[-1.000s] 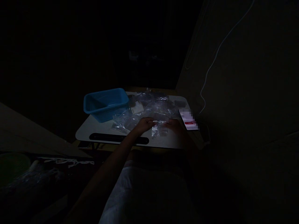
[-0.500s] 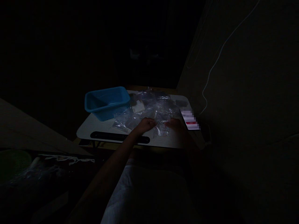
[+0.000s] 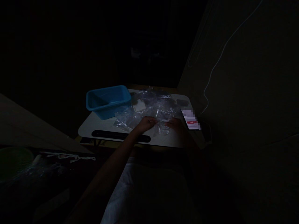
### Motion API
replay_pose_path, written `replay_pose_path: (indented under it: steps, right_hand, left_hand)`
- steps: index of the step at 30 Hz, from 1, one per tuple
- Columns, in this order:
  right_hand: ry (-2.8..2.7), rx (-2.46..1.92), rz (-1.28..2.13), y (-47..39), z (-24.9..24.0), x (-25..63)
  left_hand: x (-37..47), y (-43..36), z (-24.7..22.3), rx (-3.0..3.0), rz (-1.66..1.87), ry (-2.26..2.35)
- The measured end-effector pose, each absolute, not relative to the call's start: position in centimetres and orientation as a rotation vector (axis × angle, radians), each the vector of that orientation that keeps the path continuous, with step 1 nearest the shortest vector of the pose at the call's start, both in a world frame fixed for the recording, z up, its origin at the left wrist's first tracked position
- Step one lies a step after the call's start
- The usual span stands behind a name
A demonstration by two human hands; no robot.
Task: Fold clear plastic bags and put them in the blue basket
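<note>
Between my two hands is a small clear plastic bag point(image 3: 163, 115), its film catching the light just above the front of the white table point(image 3: 112, 126). My left hand point(image 3: 147, 123) is closed on the bag's left edge in a pinch. On the opposite edge, my right hand point(image 3: 173, 123) grips it too, in deeper shadow. Behind and left of them spreads a heap of crumpled clear plastic bags point(image 3: 127, 118). A whitish folded piece point(image 3: 139, 105) lies among these; its kind is too dim to make out.
A blue plastic basin point(image 3: 108, 111) stands at the table's left. Near the right edge lies a phone point(image 3: 190, 119) with a lit screen. A black slotted strip point(image 3: 119, 136) runs along the front edge. A white cable point(image 3: 211, 73) hangs on the right wall.
The view has shifted slightly. Both hands keep hold of the plastic bag in nearly the same place; its film has tilted a little.
</note>
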State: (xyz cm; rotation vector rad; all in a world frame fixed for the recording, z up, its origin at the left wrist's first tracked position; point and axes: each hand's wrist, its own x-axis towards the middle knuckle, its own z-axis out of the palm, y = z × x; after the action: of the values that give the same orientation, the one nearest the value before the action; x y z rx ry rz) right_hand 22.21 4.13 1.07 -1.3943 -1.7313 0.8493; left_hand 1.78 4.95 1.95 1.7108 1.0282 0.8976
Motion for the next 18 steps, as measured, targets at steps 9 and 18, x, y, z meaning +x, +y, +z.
replay_pose_path:
  steps: [9, 18]
  right_hand:
    - [-1.677, -1.413, 0.854, 3.97, 0.94, 22.14]
    - [-1.745, -1.471, 0.737, 4.11, 0.76, 22.65]
  left_hand:
    - [1.92, 4.79, 1.99, 1.582, 0.954, 1.032]
    - [1.79, 4.99, 1.47, 1.531, 1.002, 0.946]
